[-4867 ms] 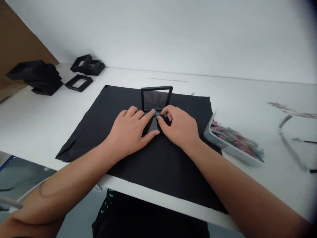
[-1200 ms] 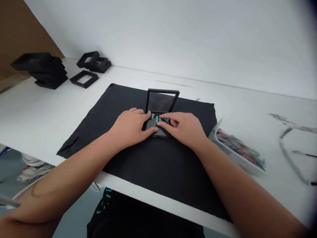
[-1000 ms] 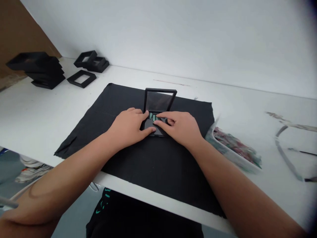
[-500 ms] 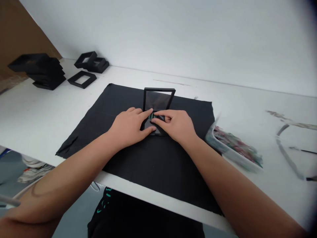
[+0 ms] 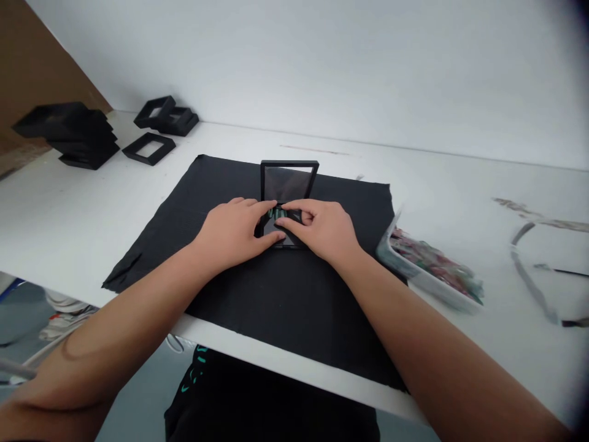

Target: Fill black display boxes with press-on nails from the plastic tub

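Note:
A small black hinged display case (image 5: 289, 180) stands open on a black cloth (image 5: 230, 288), its clear lid upright. Small green pieces (image 5: 277, 213) lie on its base between my fingers. My left hand (image 5: 234, 230) rests on the case's left side, fingers stretched flat, the thumb on the front edge. My right hand (image 5: 322, 228) is at the right side with forefinger and thumb pinched over the green pieces; what lies under the fingertips is hidden.
A clear tray (image 5: 426, 282) of red and green pieces sits right of the cloth. Black frames (image 5: 148, 147) and stacked black cases (image 5: 69, 134) are at the far left. Dark strips (image 5: 529, 270) lie at the right. The table edge (image 5: 276, 359) is near me.
The green pieces, in a row a second ago, are now bunched under my fingers. Both hands have drawn closer together over the base. The view shifted slightly.

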### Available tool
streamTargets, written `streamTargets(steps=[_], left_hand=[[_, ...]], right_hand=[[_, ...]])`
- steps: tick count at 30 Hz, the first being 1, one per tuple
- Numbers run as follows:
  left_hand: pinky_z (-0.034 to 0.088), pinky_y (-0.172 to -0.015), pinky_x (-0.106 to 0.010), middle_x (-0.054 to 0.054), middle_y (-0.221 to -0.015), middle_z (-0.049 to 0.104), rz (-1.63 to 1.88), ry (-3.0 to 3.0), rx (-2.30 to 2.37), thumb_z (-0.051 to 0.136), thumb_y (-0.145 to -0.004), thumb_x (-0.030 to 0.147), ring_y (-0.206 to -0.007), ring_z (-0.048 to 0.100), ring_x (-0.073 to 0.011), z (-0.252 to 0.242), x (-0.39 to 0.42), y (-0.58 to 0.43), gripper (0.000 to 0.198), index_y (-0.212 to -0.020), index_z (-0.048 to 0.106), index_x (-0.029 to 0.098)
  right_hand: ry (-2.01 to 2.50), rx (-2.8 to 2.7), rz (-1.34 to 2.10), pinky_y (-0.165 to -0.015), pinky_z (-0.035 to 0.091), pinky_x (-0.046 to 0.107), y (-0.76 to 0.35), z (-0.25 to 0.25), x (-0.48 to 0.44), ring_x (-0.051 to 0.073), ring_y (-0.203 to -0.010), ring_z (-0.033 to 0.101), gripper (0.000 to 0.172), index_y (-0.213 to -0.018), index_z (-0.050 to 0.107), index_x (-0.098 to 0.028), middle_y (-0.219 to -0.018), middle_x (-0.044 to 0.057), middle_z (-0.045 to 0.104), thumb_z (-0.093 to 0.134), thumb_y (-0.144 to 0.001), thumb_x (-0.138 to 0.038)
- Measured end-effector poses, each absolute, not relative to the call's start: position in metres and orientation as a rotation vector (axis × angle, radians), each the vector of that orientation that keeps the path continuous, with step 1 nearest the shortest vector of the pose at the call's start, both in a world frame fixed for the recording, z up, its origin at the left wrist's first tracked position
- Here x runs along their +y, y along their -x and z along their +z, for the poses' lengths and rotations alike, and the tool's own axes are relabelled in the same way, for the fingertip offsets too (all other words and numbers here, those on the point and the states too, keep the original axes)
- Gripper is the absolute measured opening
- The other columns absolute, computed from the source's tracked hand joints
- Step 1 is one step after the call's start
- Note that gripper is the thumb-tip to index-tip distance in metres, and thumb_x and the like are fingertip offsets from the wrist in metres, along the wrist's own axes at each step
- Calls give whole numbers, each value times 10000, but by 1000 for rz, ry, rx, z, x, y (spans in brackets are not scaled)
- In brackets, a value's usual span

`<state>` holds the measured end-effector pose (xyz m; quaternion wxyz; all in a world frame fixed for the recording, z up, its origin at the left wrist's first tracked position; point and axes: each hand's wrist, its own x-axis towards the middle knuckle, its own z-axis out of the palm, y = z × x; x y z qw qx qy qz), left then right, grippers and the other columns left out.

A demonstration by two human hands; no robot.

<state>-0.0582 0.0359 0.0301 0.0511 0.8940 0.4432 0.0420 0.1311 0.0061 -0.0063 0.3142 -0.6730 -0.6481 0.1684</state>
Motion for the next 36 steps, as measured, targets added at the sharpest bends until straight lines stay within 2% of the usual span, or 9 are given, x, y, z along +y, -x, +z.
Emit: streamTargets(steps=[8, 13, 15, 19, 21, 25, 30, 34, 36], left_hand=[[448, -651, -273, -11, -1061, 707, 236, -2663, 1360, 530, -913, 616, -909, 678, -206, 32, 35, 59, 570, -1411, 553, 339], [484, -696, -303, -14, -1031, 714, 434, -2664, 1379, 528, -922, 613, -929, 677, -216, 35, 31, 60, 577, -1414, 553, 312], [501, -710, -319, -4, -1050, 706, 540, -2652, 1364, 529, -930, 603, -900, 676, -208, 37, 27, 60, 531, -1385, 579, 333], [538, -755, -309, -15, -1166, 665, 908, -2609, 1066, 566, -953, 480, -885, 666, -165, 42, 15, 62, 330, -1225, 692, 340], [554, -811, -305, -33, -1172, 657, 1052, -2600, 859, 601, -946, 391, -916, 666, -162, 42, 9, 61, 262, -1166, 715, 306], [559, -790, -291, -33, -1116, 695, 1137, -2734, 434, 671, -894, 263, -899, 689, -145, 38, 6, 59, 242, -1133, 710, 285], [515, -979, -325, 28, -1257, 717, 864, -2962, -9, 611, -945, 370, -1134, 688, -162, 34, 4, 55, 268, -1203, 681, 367], [415, -1137, -363, 17, -1527, 513, 577, -2959, -41, 518, -987, 490, -1392, 521, -188, 32, 1, 50, 385, -1330, 613, 343], [389, -1163, -370, 10, -1573, 447, 491, -2951, -27, 490, -1001, 495, -1426, 483, -189, 29, 2, 49, 402, -1351, 596, 329]], right_hand=[[1729, -1795, 377, -611, 380, 290, -131, -2, -10, 169, -676, 593, 377, -1169, 729, -243, -723, -1, 666, 626, -897, -482], [1650, -2040, -260, -681, 410, 327, -128, 28, -55, 222, -874, 636, 305, -1068, 733, -216, -908, 68, 728, 480, -1007, -374], [1668, -2046, -517, -701, 430, 349, -135, 39, -80, 244, -877, 629, 290, -1119, 716, -225, -895, 82, 715, 490, -1002, -364], [1890, -1814, -865, -909, 479, 476, -167, 40, -128, 361, -1136, 601, 373, -1268, 668, -206, -1118, 154, 709, 631, -927, -352], [2022, -1761, -824, -883, 498, 515, -188, 31, -146, 397, -1134, 615, 288, -1136, 733, -165, -1062, 159, 733, 657, -912, -330], [1922, -1847, -560, -861, 524, 484, -214, 20, -165, 305, -969, 699, 108, -885, 790, -220, -876, 61, 774, 683, -900, -227], [1700, -2118, -264, -805, 555, 442, -200, 31, -176, 273, -952, 691, 135, -953, 788, -227, -897, 61, 772, 672, -904, -179], [1708, -2190, -167, -851, 554, 485, -190, 44, -179, 298, -1016, 674, 167, -1048, 766, -224, -984, 80, 767, 689, -899, -229], [1732, -2170, 8, -873, 568, 484, -195, 52, -177, 302, -1066, 670, 322, -1180, 727, -252, -1094, 88, 751, 725, -878, -361]])
